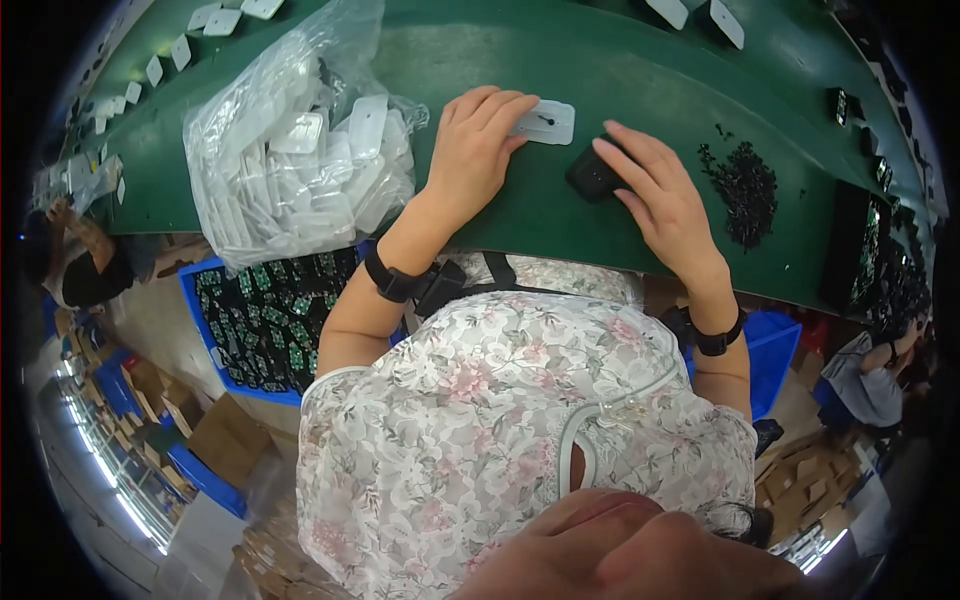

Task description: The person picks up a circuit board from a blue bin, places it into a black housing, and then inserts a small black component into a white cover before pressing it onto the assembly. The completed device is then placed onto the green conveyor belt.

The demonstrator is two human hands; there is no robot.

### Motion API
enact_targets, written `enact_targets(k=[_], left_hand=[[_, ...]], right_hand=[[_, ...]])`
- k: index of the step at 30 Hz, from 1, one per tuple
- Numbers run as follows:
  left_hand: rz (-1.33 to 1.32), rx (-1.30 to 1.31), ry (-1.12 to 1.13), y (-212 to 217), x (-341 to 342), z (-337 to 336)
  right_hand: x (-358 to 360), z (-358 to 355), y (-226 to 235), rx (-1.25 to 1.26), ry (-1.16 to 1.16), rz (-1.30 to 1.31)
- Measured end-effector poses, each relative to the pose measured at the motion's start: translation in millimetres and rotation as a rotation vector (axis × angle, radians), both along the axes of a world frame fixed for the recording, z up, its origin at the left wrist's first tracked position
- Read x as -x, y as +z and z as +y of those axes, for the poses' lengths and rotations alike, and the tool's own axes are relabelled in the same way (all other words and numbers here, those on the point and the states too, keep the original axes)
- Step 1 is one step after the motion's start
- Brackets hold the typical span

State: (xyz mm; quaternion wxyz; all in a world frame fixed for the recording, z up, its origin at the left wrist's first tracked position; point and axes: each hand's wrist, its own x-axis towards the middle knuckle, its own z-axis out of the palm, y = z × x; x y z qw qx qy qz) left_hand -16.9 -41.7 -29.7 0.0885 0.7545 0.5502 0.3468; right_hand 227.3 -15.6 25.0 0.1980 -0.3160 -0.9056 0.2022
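Observation:
My left hand [474, 146] pinches the left end of a flat white plastic plate [563, 122] on the green tabletop. A small black part [546, 119] lies on the plate's middle. To the right, my right hand [662, 192] has its thumb and fingers around the right side of a small black plastic case [590, 176], just nearer to me than the plate. Beyond that hand lies a loose pile of tiny black parts [748, 195]. Left of my left hand, a clear plastic bag [225, 190] bulges with many white plates.
Below the table's near edge at left stands a blue crate [205, 318] filled with green circuit boards. A black box [846, 245] with boards sits at the right. White covers [222, 22] line the far side. Other people [868, 380] sit at both sides.

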Motion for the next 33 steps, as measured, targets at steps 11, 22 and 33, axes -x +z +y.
enact_targets(k=[11,22,33], left_hand=[[-0.464,0.141,0.052,-5.3,15.3,-8.8],[-0.189,0.072,-0.081,-0.8,16.2,-10.2],[0.053,0.017,-0.094,0.3,17.8,-14.5]], right_hand=[[40.7,22.4,-2.2,-0.039,-0.039,0.094],[60.1,29.2,-4.2,-0.086,0.024,-0.025],[62.6,25.3,-12.5,-0.121,0.008,0.002]])
